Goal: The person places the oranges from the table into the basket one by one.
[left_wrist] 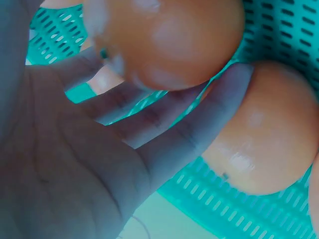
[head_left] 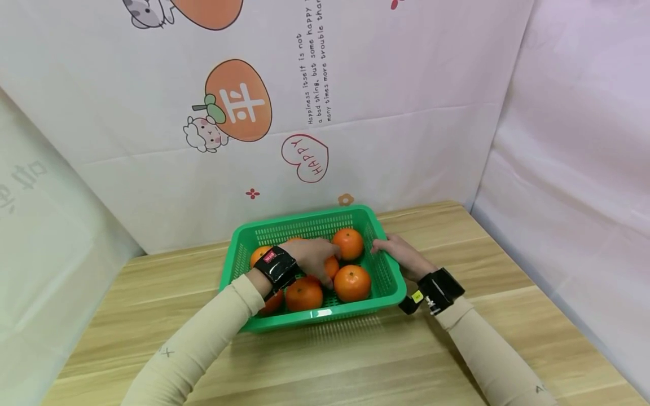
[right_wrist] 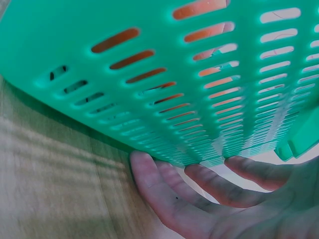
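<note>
A green plastic basket (head_left: 304,320) with slotted walls holds several shiny oranges, among them a front-right orange (head_left: 352,283) and a back-right orange (head_left: 348,243). My left hand (head_left: 312,255) reaches into it from above, fingers spread over a middle orange (head_left: 331,267) that is partly hidden. The left wrist view shows nearly straight fingers (left_wrist: 184,132) alongside one orange (left_wrist: 167,42), with a fingertip against another orange (left_wrist: 264,134). On the right side, my right hand (head_left: 403,255) holds the basket's rim, thumb over the edge. Its fingers (right_wrist: 154,191) touch the slotted outer wall from below.
The basket stands on a wood-grain table (head_left: 325,366), close to a white printed cloth (head_left: 406,141) behind it. White cloth also hangs on the left and on the right (head_left: 574,186). Both wrists carry black straps.
</note>
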Available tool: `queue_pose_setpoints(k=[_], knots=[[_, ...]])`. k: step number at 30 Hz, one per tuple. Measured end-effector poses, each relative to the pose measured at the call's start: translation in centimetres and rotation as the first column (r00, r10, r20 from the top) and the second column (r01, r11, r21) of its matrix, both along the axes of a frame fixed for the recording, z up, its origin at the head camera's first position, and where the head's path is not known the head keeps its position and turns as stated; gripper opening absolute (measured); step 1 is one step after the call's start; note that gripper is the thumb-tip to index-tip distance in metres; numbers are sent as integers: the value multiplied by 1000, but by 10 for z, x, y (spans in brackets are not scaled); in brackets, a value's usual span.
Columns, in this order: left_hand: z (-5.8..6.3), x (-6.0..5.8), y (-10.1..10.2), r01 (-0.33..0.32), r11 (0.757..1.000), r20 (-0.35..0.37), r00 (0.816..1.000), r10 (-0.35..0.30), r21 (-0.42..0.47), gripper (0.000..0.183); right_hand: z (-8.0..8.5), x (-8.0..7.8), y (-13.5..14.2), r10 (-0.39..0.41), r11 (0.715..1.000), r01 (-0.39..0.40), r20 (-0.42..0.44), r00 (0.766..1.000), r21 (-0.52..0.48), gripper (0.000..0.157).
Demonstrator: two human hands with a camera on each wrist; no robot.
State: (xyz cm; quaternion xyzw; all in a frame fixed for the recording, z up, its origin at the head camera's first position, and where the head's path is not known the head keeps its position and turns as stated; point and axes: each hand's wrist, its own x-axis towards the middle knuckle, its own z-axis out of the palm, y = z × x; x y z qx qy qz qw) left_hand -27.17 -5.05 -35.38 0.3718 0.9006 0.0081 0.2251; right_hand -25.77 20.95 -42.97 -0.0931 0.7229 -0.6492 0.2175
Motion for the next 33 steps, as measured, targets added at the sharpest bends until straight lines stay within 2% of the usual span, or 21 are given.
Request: queue_pose_setpoints(k=[4, 13, 21, 28, 33], knots=[[7, 1, -4, -16, 1000, 0, 1000, 16, 16, 69, -1, -2, -3, 0, 1000, 0, 3, 1000, -2, 72], [16, -1, -18, -107, 989, 32, 994, 104, 98, 73, -2, -7, -3, 13, 1000, -13, -7, 1000, 1, 62], [30, 0, -30, -123, 987, -75, 989, 131, 108, 55, -3, -8, 5, -8, 1000, 8, 7, 1000, 12, 71], [40, 1, -55, -118, 966, -140, 978, 154, 231, 44, -3, -6, 5, -13, 1000, 12, 54, 998, 7, 73], [44, 2, -87, -142, 950, -195, 960, 200, 277, 42, 5, -5, 6, -37, 995, 40, -32, 999, 93, 79]])
